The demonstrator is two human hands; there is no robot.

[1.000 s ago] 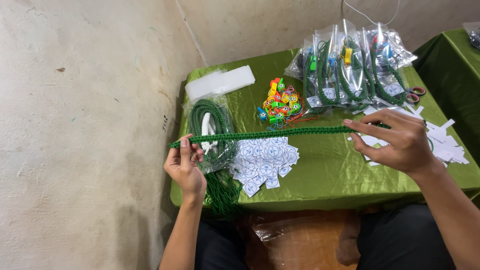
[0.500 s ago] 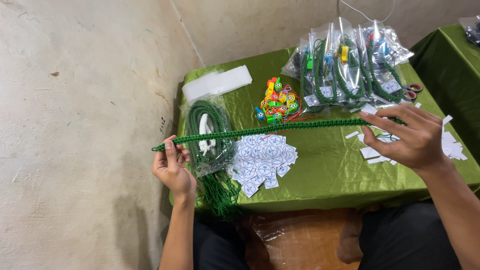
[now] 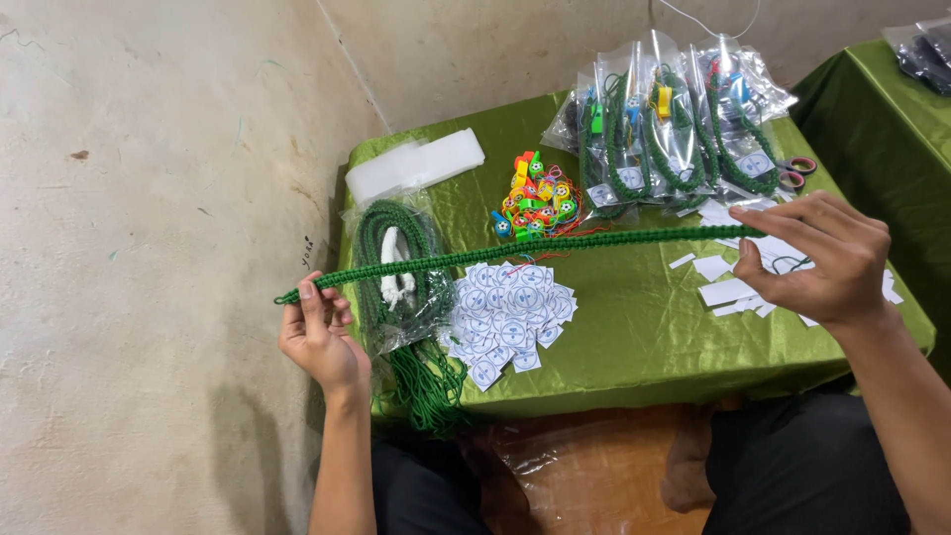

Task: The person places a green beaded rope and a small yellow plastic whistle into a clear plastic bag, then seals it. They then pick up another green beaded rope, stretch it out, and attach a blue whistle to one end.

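Clear bags at 1 o'clock hold coiled green cords plus small coloured pieces; open bag at 9 o'clock holds more cords. Left hand pinches one end of braided green cord, right hand pinches the other. Cord stretched taut above the green table.

We see our two bare forearms, no sleeves reaching into view. Our left hand and right hand carry no rings, no watch, no gloves and no bands at the wrists. Our nails are short and plain. Below the forearms, our legs are covered in dark, near-black cloth, loose and unmarked, over both thighs.
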